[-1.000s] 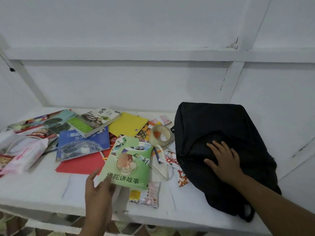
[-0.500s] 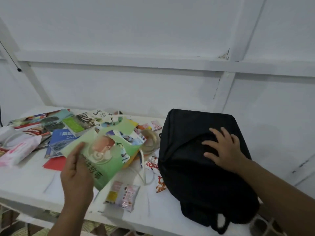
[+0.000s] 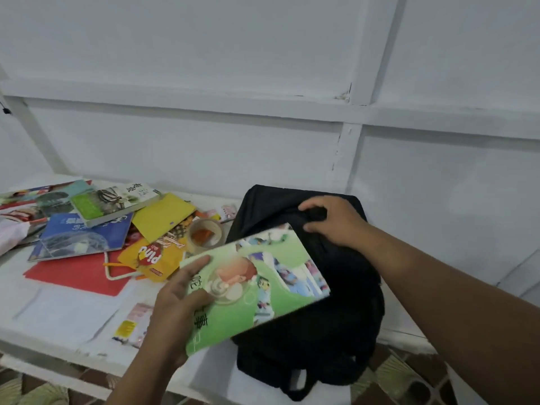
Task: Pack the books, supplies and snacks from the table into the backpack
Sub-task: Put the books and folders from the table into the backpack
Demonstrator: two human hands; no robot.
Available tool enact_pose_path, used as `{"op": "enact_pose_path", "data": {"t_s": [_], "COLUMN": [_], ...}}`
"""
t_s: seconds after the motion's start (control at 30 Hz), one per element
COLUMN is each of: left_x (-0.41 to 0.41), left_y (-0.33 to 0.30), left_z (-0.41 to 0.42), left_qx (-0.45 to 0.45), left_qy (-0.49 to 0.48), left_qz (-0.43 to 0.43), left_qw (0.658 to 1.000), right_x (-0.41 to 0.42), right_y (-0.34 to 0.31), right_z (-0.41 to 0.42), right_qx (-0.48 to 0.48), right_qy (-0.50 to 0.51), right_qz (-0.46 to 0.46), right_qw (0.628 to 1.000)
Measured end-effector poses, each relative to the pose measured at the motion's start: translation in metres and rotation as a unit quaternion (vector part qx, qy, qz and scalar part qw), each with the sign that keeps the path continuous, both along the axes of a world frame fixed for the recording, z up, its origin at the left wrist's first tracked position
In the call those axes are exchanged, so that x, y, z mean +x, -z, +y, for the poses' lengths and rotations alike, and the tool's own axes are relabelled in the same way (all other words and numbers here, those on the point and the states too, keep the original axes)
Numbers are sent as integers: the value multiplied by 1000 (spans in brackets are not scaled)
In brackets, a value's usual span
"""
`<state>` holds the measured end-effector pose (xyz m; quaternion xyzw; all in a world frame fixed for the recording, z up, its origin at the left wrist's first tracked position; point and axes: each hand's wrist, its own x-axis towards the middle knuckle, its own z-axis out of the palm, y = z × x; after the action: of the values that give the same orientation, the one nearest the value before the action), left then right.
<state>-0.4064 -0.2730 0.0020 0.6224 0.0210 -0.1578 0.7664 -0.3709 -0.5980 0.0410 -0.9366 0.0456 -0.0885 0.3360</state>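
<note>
A black backpack (image 3: 336, 323) lies on the right of the white table (image 3: 61, 314). My right hand (image 3: 336, 222) grips a fold of its fabric near the top. My left hand (image 3: 178, 305) holds a green picture book (image 3: 263, 290) by its left end, lifted off the table and reaching over the backpack's left side. Left on the table lie a blue book (image 3: 81, 236), a green-and-white book (image 3: 117, 201), a yellow card (image 3: 162, 216), a red sheet (image 3: 76, 274), a yellow snack bag (image 3: 152, 257), a tape roll (image 3: 204, 235) and a small snack packet (image 3: 131, 325).
More magazines (image 3: 38, 200) and a white-pink pouch (image 3: 11, 235) sit at the far left. The white wall stands right behind the table. Below the table's front edge a patterned floor (image 3: 409, 384) shows. The backpack's strap (image 3: 295, 387) hangs over the front edge.
My left hand lifted the green book off the table and carried it right, over the backpack. My right hand moved up the backpack and went from resting flat to gripping its fabric.
</note>
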Motion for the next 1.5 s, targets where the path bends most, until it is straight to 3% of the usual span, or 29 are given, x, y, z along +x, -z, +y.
{"op": "enact_pose_path", "data": {"t_s": [0.17,0.33,0.5,0.6,0.63,0.7,0.8,0.93,1.1,1.2,1.3,1.37,1.43,1.5], "left_x": [-18,-21,-15,-14,-14,-8,9,23,22,22,22,22,23,23], "left_y": [11,22,29,30,33,46,56,58,85,89,88,89,90,92], "left_z": [-25,-65,-106,-140,-151,-164,-170,-163,-154,-151,-147,-146,-147,-149], "left_qx": [90,109,18,-88,-87,23,252,476,511,507,500,495,494,489], "left_qy": [60,-20,-79,-26,2,85,190,83,117,105,121,122,118,116], "left_qz": [35,33,15,80,87,53,-70,-250,-352,-370,-361,-361,-359,-363], "left_qw": [994,993,997,993,992,995,946,839,775,772,778,781,783,784], "right_x": [9,12,9,9,9,9,8,6,8,-1,-18,-30,-38,-44], "right_y": [-35,-45,-46,-47,-47,-47,-45,-36,-25,-18,3,24,45,59], "right_z": [2,-2,-5,-7,-7,-8,-14,-23,-36,-44,-52,-53,-50,-44], "right_qx": [13,10,13,17,19,24,18,19,-9,-67,-255,-354,-350,-275], "right_qy": [-32,-41,-50,-58,-61,-64,-64,-52,-55,-89,-125,-135,-144,-153], "right_qz": [-69,-104,-98,-91,-89,-83,-78,-65,-53,5,132,143,96,66], "right_qw": [997,994,994,994,994,994,995,996,997,994,950,914,921,947]}}
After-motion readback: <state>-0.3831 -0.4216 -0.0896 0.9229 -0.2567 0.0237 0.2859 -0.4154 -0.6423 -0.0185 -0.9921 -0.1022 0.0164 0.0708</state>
